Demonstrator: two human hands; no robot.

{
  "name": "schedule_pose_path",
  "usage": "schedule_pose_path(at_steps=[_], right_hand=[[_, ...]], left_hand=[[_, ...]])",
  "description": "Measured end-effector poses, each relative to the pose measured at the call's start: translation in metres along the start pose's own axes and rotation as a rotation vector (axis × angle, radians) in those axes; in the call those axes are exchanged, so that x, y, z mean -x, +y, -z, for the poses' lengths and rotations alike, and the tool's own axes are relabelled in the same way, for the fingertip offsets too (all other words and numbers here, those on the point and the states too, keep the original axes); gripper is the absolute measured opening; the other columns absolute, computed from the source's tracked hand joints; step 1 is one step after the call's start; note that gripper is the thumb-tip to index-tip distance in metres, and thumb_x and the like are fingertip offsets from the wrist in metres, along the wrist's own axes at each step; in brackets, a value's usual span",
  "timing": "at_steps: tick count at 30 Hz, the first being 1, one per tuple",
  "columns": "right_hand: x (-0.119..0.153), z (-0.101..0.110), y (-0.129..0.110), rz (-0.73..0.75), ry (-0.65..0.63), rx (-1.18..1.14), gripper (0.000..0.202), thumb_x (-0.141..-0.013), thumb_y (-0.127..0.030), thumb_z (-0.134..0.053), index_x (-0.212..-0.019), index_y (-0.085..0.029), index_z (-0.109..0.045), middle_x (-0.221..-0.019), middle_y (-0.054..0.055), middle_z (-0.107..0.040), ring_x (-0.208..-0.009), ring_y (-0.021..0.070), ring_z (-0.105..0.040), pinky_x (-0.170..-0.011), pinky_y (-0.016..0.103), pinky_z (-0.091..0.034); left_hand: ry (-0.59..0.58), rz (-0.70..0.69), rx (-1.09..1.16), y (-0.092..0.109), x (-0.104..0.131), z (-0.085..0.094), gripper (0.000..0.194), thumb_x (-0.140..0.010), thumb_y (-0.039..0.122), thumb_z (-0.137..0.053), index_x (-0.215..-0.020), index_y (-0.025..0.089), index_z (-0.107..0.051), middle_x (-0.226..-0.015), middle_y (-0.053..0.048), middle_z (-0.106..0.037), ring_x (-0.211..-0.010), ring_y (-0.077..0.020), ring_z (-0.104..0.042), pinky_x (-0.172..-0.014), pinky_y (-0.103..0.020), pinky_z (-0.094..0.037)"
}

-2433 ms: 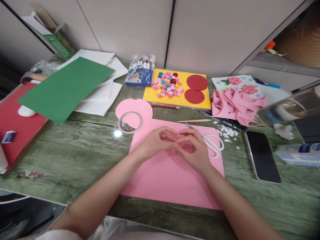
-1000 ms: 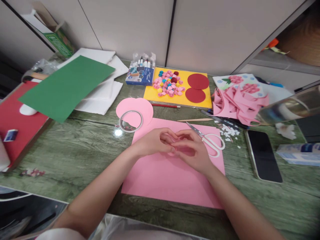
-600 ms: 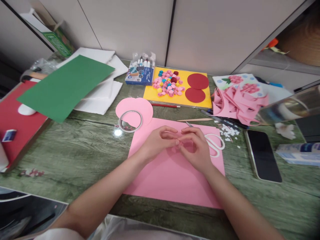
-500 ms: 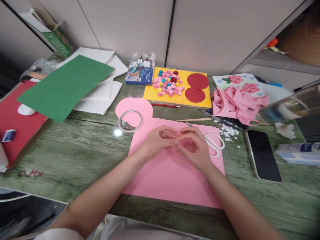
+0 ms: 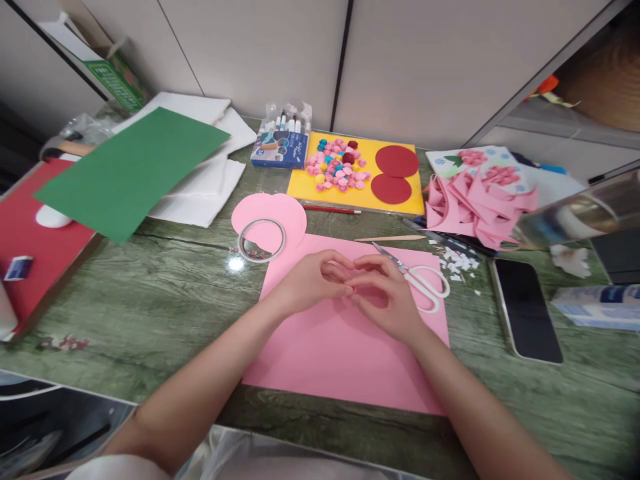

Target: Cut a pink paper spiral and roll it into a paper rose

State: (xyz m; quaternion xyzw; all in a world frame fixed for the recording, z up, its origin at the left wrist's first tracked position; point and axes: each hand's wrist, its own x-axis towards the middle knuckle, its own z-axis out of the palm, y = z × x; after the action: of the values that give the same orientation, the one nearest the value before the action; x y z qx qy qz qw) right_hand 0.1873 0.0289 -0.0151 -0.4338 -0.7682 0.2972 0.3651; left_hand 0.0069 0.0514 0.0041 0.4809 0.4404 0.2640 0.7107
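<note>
Both hands meet above a large pink sheet (image 5: 345, 360). My left hand (image 5: 315, 283) and my right hand (image 5: 390, 293) have their fingertips pressed together around a tiny pink or red piece, mostly hidden by the fingers. White-handled scissors (image 5: 425, 287) lie on the sheet's right part, just beyond my right hand. A roll of tape (image 5: 241, 248) rests partly over pink round cutouts (image 5: 290, 217) at the sheet's upper left corner. Rolled pink, blue, yellow and red pieces (image 5: 337, 163) are heaped on a yellow sheet (image 5: 360, 198), beside two red paper circles (image 5: 397, 162).
A green sheet (image 5: 133, 170) lies over white papers at the left, near a red board (image 5: 45, 267). Behind stands a marker box (image 5: 279, 150). Pink scraps (image 5: 480, 207), white paper bits (image 5: 457, 262) and a phone (image 5: 527, 310) lie at the right. A wooden stick (image 5: 390, 238) lies above the sheet.
Both hands have shifted slightly to the left, with their fingertips still together. More of the scissors' blades now shows beside my right hand.
</note>
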Motion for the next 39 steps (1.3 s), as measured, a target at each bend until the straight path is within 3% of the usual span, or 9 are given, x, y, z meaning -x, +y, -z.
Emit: schedule_pose_path(at_steps=[5, 13, 22, 28, 33, 39], right_hand=[[0.000, -0.002, 0.000, 0.015, 0.097, 0.110, 0.013, -0.071, -0.016, -0.064, -0.081, -0.024, -0.063, -0.099, 0.006, -0.053, -0.097, 0.0215, -0.055, -0.085, 0.043, -0.048], [0.003, -0.004, 0.001, 0.045, 0.176, 0.172, 0.009, -0.074, -0.020, -0.062, -0.082, -0.025, -0.061, -0.097, 0.005, -0.054, -0.095, 0.0216, -0.055, -0.082, 0.044, -0.049], [0.000, 0.002, 0.002, -0.004, 0.024, 0.000, 0.023, -0.074, -0.023, -0.064, -0.097, -0.029, -0.064, -0.103, 0.005, -0.054, -0.100, 0.0217, -0.055, -0.088, 0.043, -0.046], [-0.001, 0.002, -0.001, 0.013, -0.006, -0.021, 0.018, -0.074, -0.022, -0.065, -0.091, -0.028, -0.066, -0.102, 0.005, -0.055, -0.098, 0.0209, -0.056, -0.086, 0.042, -0.048], [0.001, 0.001, 0.000, 0.015, 0.032, 0.020, 0.018, -0.073, -0.016, -0.064, -0.087, -0.028, -0.066, -0.100, 0.004, -0.055, -0.095, 0.0200, -0.057, -0.084, 0.041, -0.049], [0.001, 0.000, 0.003, -0.008, 0.081, 0.043, 0.015, -0.074, -0.020, -0.064, -0.086, -0.028, -0.064, -0.099, 0.003, -0.055, -0.095, 0.0205, -0.056, -0.084, 0.042, -0.047]], left_hand=[[0.088, -0.017, 0.034, 0.000, 0.000, -0.006, 0.030, -0.065, 0.016, -0.069, -0.093, 0.015, -0.057, -0.088, -0.006, -0.069, -0.085, -0.0175, -0.065, -0.075, -0.029, -0.048], [0.067, 0.017, 0.217, -0.008, -0.004, -0.004, 0.034, -0.064, 0.013, -0.071, -0.095, 0.014, -0.057, -0.090, -0.007, -0.069, -0.083, -0.0156, -0.065, -0.077, -0.029, -0.049], [-0.060, 0.051, 0.243, -0.006, -0.004, 0.008, 0.038, -0.063, 0.013, -0.073, -0.097, 0.014, -0.057, -0.083, -0.006, -0.069, -0.072, -0.0151, -0.066, -0.075, -0.033, -0.050], [-0.110, 0.055, 0.194, -0.003, -0.001, 0.011, 0.038, -0.063, 0.012, -0.072, -0.099, 0.014, -0.058, -0.076, -0.005, -0.070, -0.070, -0.0143, -0.066, -0.074, -0.030, -0.049], [-0.036, 0.034, 0.177, -0.008, -0.004, 0.007, 0.038, -0.062, 0.011, -0.072, -0.097, 0.014, -0.058, -0.083, -0.006, -0.070, -0.072, -0.0145, -0.066, -0.075, -0.031, -0.050], [0.039, 0.001, 0.198, -0.011, -0.006, 0.004, 0.038, -0.061, 0.014, -0.074, -0.095, 0.014, -0.058, -0.086, -0.007, -0.070, -0.076, -0.0145, -0.066, -0.075, -0.030, -0.049]])
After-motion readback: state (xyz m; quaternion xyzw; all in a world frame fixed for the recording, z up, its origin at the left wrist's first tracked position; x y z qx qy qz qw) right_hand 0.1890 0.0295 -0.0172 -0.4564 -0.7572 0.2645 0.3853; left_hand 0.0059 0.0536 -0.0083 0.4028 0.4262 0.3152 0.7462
